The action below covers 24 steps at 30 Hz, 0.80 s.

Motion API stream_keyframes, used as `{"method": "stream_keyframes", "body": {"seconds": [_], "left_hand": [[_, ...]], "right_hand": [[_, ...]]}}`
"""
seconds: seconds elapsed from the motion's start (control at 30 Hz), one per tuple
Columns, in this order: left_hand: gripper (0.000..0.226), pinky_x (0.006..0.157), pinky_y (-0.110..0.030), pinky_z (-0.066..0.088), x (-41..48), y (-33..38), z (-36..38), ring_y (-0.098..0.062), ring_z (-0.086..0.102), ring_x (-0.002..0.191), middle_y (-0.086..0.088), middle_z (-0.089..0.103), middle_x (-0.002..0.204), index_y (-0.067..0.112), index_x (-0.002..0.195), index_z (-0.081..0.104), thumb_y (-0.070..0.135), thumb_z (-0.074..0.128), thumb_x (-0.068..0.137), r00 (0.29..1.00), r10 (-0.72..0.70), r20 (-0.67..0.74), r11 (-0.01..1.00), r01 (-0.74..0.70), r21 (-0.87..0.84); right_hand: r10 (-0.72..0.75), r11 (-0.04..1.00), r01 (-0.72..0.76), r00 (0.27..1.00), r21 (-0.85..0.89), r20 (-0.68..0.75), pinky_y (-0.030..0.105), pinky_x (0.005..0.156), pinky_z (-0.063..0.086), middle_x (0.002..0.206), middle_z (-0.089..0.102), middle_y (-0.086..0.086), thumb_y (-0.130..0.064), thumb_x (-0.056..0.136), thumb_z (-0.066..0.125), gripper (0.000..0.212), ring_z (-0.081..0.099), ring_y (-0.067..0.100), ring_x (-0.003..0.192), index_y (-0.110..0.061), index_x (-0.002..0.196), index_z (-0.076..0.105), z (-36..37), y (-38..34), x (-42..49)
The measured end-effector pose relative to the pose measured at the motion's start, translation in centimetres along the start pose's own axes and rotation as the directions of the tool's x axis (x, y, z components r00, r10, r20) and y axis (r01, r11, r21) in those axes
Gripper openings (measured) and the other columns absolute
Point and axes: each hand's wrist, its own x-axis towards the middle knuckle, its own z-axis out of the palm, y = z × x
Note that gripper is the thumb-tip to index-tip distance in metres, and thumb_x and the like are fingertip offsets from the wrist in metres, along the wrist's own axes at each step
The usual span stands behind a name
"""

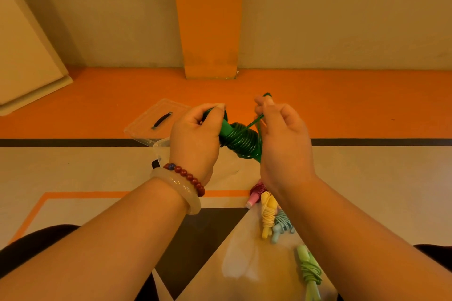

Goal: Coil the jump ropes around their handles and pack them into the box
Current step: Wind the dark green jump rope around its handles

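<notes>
Gripping green jump rope [241,140], left hand [195,139] and right hand [283,144] hover above the box [161,146] rim.

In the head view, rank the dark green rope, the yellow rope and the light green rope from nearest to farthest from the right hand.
1. Dark green rope: pinched by the right hand.
2. Yellow rope: lying just below the wrist.
3. Light green rope: lowest, beside the forearm.

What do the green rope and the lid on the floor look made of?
Green rope: glossy cord, highlights along the coils, likely vinyl or similar plastic. Lid: clear, rigid-looking plastic; the orange floor shows through it. Its dark handle I cannot tell.
</notes>
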Motion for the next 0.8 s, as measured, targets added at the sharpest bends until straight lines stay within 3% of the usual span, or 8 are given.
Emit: {"method": "stream_keyframes", "body": {"seconds": [0.07, 0.13, 0.27, 0.37, 0.53, 0.63, 0.7, 0.8], "left_hand": [[0.016, 0.075, -0.044, 0.058, 0.1, 0.0, 0.0, -0.006, 0.059, 0.077, 0.021, 0.062, 0.070, 0.020, 0.085, 0.072, 0.018, 0.058, 0.093, 1.000, 0.005, -0.029, 1.000, -0.005, -0.002], [0.020, 0.076, -0.045, 0.059, 0.3, 0.1, -0.1, -0.010, 0.062, 0.083, 0.022, 0.064, 0.072, 0.027, 0.081, 0.072, 0.020, 0.057, 0.093, 0.998, 0.027, -0.056, 1.000, -0.027, 0.015], [0.021, 0.075, -0.043, 0.060, 1.5, 0.7, -0.9, -0.018, 0.065, 0.090, 0.006, 0.067, 0.087, 0.029, 0.078, 0.071, 0.022, 0.058, 0.093, 0.981, -0.015, -0.193, 0.998, 0.004, -0.056], [0.022, 0.069, -0.039, 0.059, 2.7, 0.9, -1.9, -0.020, 0.065, 0.083, -0.005, 0.065, 0.089, 0.024, 0.075, 0.068, 0.019, 0.058, 0.093, 0.964, -0.067, -0.259, 0.991, 0.034, -0.132], [0.022, 0.075, -0.050, 0.059, 2.3, 0.6, -2.1, -0.024, 0.066, 0.091, 0.002, 0.068, 0.088, 0.032, 0.073, 0.072, 0.025, 0.059, 0.090, 0.978, 0.042, -0.206, 0.999, -0.036, 0.028], [0.023, 0.078, -0.050, 0.057, 1.7, 0.6, -1.7, -0.019, 0.065, 0.088, 0.012, 0.066, 0.080, 0.033, 0.076, 0.070, 0.022, 0.058, 0.092, 0.984, 0.082, -0.158, 0.993, -0.067, 0.099], [0.023, 0.077, -0.045, 0.058, 1.5, 0.5, -1.6, -0.015, 0.064, 0.083, 0.015, 0.064, 0.075, 0.034, 0.076, 0.069, 0.023, 0.058, 0.093, 0.987, 0.125, -0.106, 0.983, -0.108, 0.152], [0.022, 0.066, -0.021, 0.049, 0.8, 0.2, -1.1, 0.004, 0.056, 0.071, 0.018, 0.062, 0.070, 0.032, 0.077, 0.067, 0.020, 0.058, 0.093, 0.974, 0.227, -0.016, 0.949, -0.218, 0.227]], "right_hand": [[-0.089, 0.996, 0.088, 0.996, -0.026, -0.018, 0.041, 0.095, 0.051, 0.120, 0.058, 0.001, -0.038, 0.093, 0.055, 0.026, 0.057, 0.008, 0.115, -0.031, 0.072, 0.068, 0.3, 0.3, -0.2], [-0.137, 0.990, 0.137, 0.991, -0.041, 0.008, 0.046, 0.101, 0.046, 0.122, 0.057, 0.001, -0.041, 0.090, 0.057, 0.025, 0.055, 0.018, 0.121, -0.036, 0.070, 0.071, 0.4, 0.3, -0.4], [-0.163, 0.986, 0.166, 0.981, -0.023, 0.105, 0.024, 0.067, 0.051, 0.075, 0.063, -0.002, -0.020, 0.094, 0.059, 0.018, 0.059, 0.006, 0.070, -0.018, 0.078, 0.067, 0.3, -0.3, -1.0], [-0.185, 0.980, 0.191, 0.976, -0.051, 0.115, 0.014, 0.053, 0.044, 0.057, 0.056, -0.013, -0.011, 0.086, 0.067, 0.012, 0.052, -0.002, 0.054, -0.012, 0.075, 0.063, 0.2, -1.4, -0.9], [-0.221, 0.974, 0.227, 0.964, -0.018, 0.150, 0.020, 0.059, 0.048, 0.067, 0.058, 0.001, -0.016, 0.082, 0.070, 0.010, 0.056, 0.008, 0.065, -0.013, 0.074, 0.064, 0.0, -2.0, -0.7], [-0.212, 0.976, 0.217, 0.947, 0.003, 0.243, 0.035, 0.072, 0.058, 0.080, 0.070, 0.007, -0.023, 0.087, 0.066, 0.008, 0.070, 0.020, 0.086, -0.022, 0.079, 0.063, 0.4, -1.8, -1.3], [-0.168, 0.986, 0.163, 0.952, 0.037, 0.257, 0.036, 0.072, 0.057, 0.076, 0.071, 0.002, -0.019, 0.090, 0.062, 0.005, 0.071, 0.021, 0.083, -0.017, 0.086, 0.063, 0.4, -1.9, -1.3], [-0.116, 0.992, 0.100, 0.969, 0.081, 0.219, 0.032, 0.071, 0.056, 0.068, 0.067, -0.003, -0.007, 0.093, 0.058, 0.011, 0.064, 0.016, 0.070, -0.014, 0.096, 0.066, 0.2, -2.1, -0.7]]}}
